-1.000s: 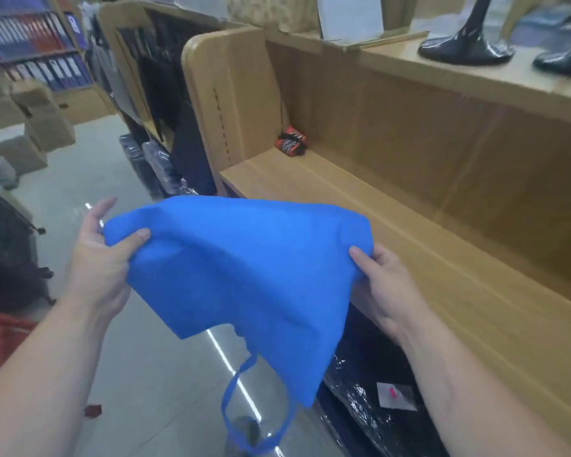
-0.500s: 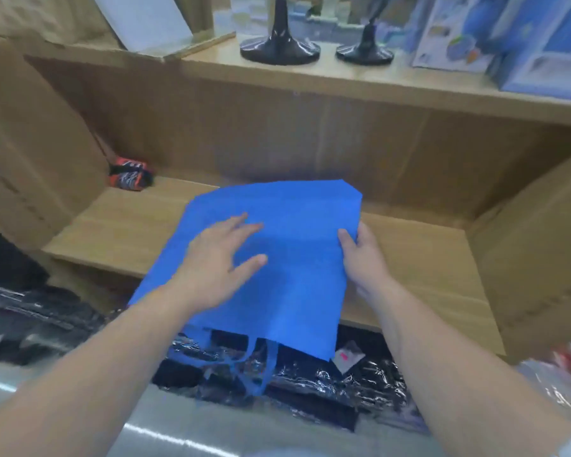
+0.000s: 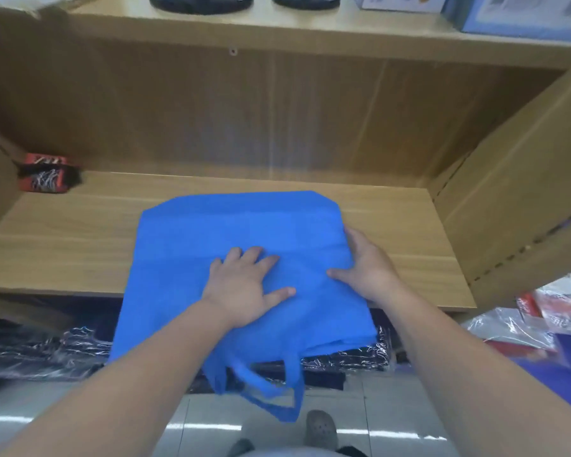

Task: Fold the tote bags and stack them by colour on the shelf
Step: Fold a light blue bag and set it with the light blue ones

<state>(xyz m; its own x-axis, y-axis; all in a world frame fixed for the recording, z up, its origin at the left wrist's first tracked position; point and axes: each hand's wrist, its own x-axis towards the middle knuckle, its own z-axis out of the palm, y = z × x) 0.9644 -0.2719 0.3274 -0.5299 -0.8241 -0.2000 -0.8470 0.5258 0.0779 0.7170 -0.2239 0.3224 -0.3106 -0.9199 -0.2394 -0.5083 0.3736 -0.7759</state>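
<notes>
Presently bag lies on shelf, handles overhanging; left hand presses flat, fingers spread; right hand pinches its right edge.

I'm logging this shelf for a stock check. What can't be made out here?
Head view:
- Black stands, boxes: cut off by the top edge.
- Red-black packet, left corner: print blurred.
- Goods below the shelf: blurred, partly hidden by the bag.
- Right hand at the bag's edge: whether fingers tuck under, hidden by the hand.
</notes>
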